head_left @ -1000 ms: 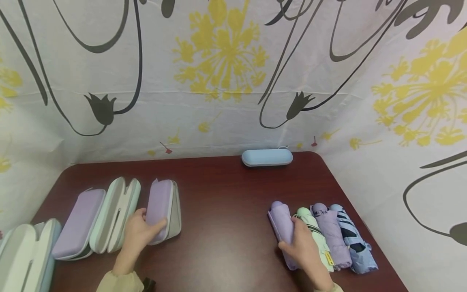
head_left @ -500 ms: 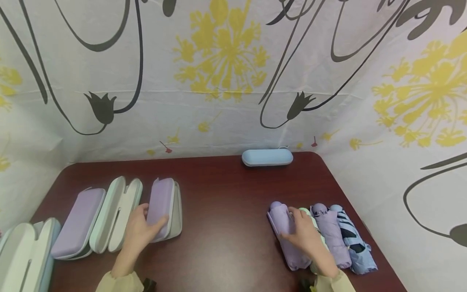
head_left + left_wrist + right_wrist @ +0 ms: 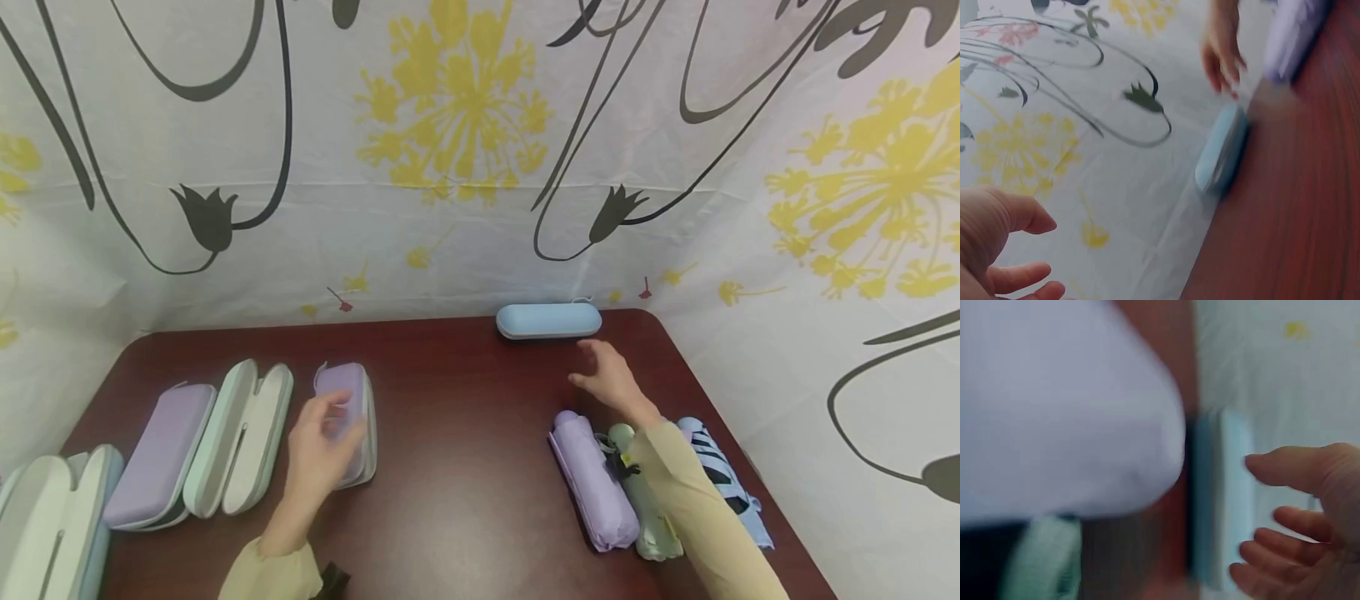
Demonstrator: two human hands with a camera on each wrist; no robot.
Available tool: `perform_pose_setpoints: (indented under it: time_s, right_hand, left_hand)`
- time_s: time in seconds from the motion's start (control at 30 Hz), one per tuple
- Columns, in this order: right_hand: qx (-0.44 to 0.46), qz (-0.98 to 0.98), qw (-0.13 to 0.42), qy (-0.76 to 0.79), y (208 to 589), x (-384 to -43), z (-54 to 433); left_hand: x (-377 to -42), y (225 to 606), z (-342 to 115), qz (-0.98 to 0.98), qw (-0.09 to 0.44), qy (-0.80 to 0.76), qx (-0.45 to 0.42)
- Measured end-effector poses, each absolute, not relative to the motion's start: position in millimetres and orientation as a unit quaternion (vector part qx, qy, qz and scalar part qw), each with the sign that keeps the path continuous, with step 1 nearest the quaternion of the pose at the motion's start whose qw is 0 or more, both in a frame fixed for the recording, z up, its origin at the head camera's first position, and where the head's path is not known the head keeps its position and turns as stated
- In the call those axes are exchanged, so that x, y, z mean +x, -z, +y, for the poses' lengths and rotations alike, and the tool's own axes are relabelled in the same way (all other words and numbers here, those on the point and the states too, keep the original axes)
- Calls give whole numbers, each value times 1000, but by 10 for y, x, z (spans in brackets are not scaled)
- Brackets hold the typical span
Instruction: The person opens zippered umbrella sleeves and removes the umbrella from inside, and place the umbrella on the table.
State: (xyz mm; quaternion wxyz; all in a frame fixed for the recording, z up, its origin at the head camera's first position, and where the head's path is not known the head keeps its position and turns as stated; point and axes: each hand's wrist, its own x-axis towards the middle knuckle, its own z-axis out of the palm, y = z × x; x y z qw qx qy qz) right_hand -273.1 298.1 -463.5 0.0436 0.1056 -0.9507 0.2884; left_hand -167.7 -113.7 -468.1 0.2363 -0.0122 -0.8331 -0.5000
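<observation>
My left hand (image 3: 322, 442) hovers by a purple zippered hard case (image 3: 342, 382), its fingers loosely bent with nothing between them. Part of that case is hidden behind the hand. In the left wrist view the left hand (image 3: 1004, 244) has thumb and fingers apart. My right hand (image 3: 611, 379) reaches over the back right of the table, just in front of a light blue hard case (image 3: 549, 321); no contact is visible. Its fingers are spread and hold nothing in the right wrist view, near the blue case (image 3: 1235, 500). Under the right forearm lie a purple folding umbrella (image 3: 592, 483) and a green folding umbrella (image 3: 656, 525).
A striped blue umbrella (image 3: 723, 475) lies right of the sleeve, which hides another umbrella. At left stand another purple case (image 3: 161, 458), an opened mint case (image 3: 236, 450) and an opened pale blue case (image 3: 60, 525). A patterned cloth (image 3: 450, 250) hangs behind the dark red table (image 3: 450, 467).
My right hand has left the umbrellas and moved forward toward the light blue case. The left hand has let go of the purple case and lifted slightly, shifting right; the case now looks more closed.
</observation>
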Motion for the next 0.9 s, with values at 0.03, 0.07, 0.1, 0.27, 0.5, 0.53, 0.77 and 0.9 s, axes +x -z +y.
perform_pose_setpoints:
  time_s: [0.03,0.07,0.1,0.27,0.5,0.53,0.77,0.9]
  right_hand:
    - [94,-951,48,-291,4658,-2824,2994]
    - [78,-950,52,-297,4678,-2913,3010]
    - [64,-949,59,-303,4693,-2997,3030]
    - [28,-952,73,-295,4720,-3354,3161]
    - [66,-971,18,-228,4643,-3652,3244]
    - [67,-973,13,-222,4632,-3680,3249]
    - [58,-974,-28,-217,4595,-3818,3278]
    - [54,-973,-40,-222,4622,-3859,3296]
  left_hand:
    - [-1694,4669,-1092,-826,222,517,-17]
    - [-1715,4662,-1045,-818,204,537,-21]
    - [-1736,4655,-1000,-810,184,556,-24]
    - [-1896,4654,-789,-763,82,641,-4]
    - [-2198,4759,-508,-725,5,689,6]
    - [-2241,4782,-463,-720,-1,694,4]
    - [-2454,4839,-192,-703,-16,711,-7]
    - [-2531,4859,-92,-700,-38,713,-4]
